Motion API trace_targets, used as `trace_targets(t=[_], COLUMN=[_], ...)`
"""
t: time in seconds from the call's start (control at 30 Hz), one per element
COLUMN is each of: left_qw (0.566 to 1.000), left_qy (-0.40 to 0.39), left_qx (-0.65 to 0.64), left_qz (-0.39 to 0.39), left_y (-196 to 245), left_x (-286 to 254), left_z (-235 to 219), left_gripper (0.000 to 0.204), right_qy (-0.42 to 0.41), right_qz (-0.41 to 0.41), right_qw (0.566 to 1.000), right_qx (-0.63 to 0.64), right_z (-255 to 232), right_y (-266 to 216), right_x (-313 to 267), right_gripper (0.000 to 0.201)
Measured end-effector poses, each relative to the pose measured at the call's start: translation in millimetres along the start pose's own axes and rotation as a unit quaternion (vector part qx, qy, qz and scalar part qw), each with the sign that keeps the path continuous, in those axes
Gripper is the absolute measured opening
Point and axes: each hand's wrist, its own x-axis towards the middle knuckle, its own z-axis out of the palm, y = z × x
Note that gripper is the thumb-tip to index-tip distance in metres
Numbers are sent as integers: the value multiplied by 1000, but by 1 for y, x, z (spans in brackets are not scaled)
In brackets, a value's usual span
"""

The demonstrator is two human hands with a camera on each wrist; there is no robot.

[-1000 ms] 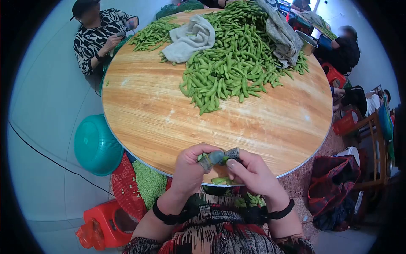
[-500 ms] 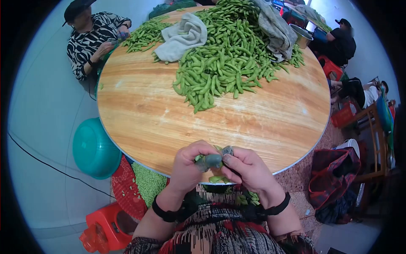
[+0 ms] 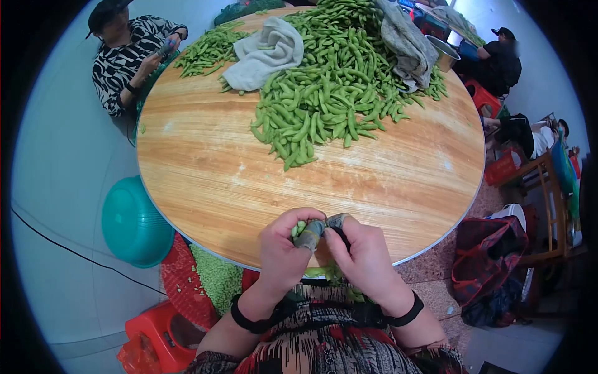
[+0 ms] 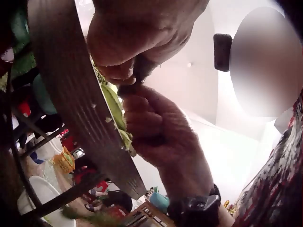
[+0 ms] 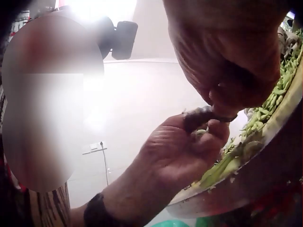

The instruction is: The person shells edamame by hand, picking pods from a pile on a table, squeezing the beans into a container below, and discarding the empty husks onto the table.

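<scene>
At the table's near edge the two hands meet in the head view. The left hand (image 3: 280,249), its thumb wrapped in a grey-green cover (image 3: 309,235), curls round several green beans (image 3: 298,229). Close against it is the right hand (image 3: 367,252), thumb and a dark-covered finger (image 3: 337,221) pinched together at the left thumb's tip; what lies between them is hidden. Green pods (image 3: 321,272) lie at the edge below the hands. In the right wrist view, a bean (image 5: 201,133) shows in the left palm.
A large heap of pods (image 3: 324,93) covers the far half of the round table (image 3: 205,156), with a pale cloth (image 3: 268,56) and a grey cloth (image 3: 408,47) on it. Shelled beans (image 3: 216,277), a red stool (image 3: 159,333) and a teal basin (image 3: 134,221) are at the left.
The left thumb has tilted and drawn back, showing more beans in the left hand. The right fingers have shifted slightly beside it. The head view has moved a little.
</scene>
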Motion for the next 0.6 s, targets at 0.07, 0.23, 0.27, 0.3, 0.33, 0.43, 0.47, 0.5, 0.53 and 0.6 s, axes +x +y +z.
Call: trace_targets(t=[0.07,0.23,0.27,0.3,0.33,0.43,0.47,0.5,0.53,0.6], left_qw=[1000,976,976,979,981,974,962,944,921,904], left_qy=[-6,115,114,87,60,203,244,283,362,419], left_qx=[10,-177,-177,-173,-169,-94,-122,-151,-115,-67], left_qz=[-5,-59,-60,-67,-73,-23,25,73,84,58], left_y=[0,5,5,6,7,22,20,16,8,-15], left_x=[4,15,13,12,11,-4,-13,-24,-34,-56], left_z=[-6,-34,-34,-34,-35,-56,-74,-96,-116,-154], left_gripper=[27,35,35,33,31,28,27,26,23,28], right_qy=[-54,-357,-233,-116,-108,-114,-123,-123,-151,-178], right_qz=[16,-28,-26,-107,-105,-93,-82,-84,-85,-84], right_qw=[998,933,967,969,959,936,925,925,929,932], right_qx=[-29,-43,-100,-190,-242,-321,-349,-349,-327,-304], right_z=[-9,-45,-34,-25,-21,-7,-4,-5,-10,-17], right_y=[-6,-11,-3,11,11,17,17,16,14,11], right_x=[7,49,64,86,105,121,124,123,117,114], right_gripper=[17,21,21,22,20,19,19,19,19,19])
